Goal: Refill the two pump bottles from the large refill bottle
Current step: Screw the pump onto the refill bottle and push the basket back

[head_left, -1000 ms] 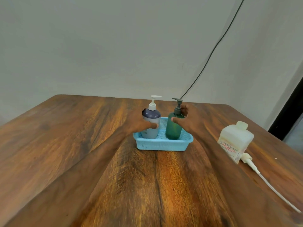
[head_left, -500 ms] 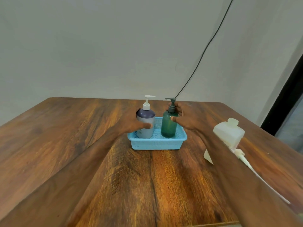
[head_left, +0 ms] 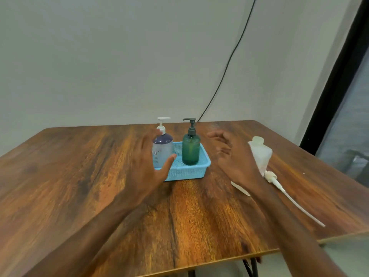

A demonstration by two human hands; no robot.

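While my left hand (head_left: pixel 147 166) and right hand (head_left: pixel 233 156) hover empty, fingers (head_left: pixel 146 142) spread, I'd grip the smooth, probably slippery blue pump bottle (head_left: pixel 163 149) mid-body.

The purple pump bottle (head_left: pixel 162 149), fitted with a white pump, is standing upright just beyond the spread fingers of the left hand (head_left: pixel 147 166), which are hiding its left edge. The green pump bottle (head_left: pixel 191 149), with its dark pump, is standing upright beside it, between the two hands and clear of both. The large refill bottle (head_left: pixel 261 154), translucent white with a capped neck, is sitting just to the right of the right hand (head_left: pixel 233 156), its lower part hiding behind that wrist.
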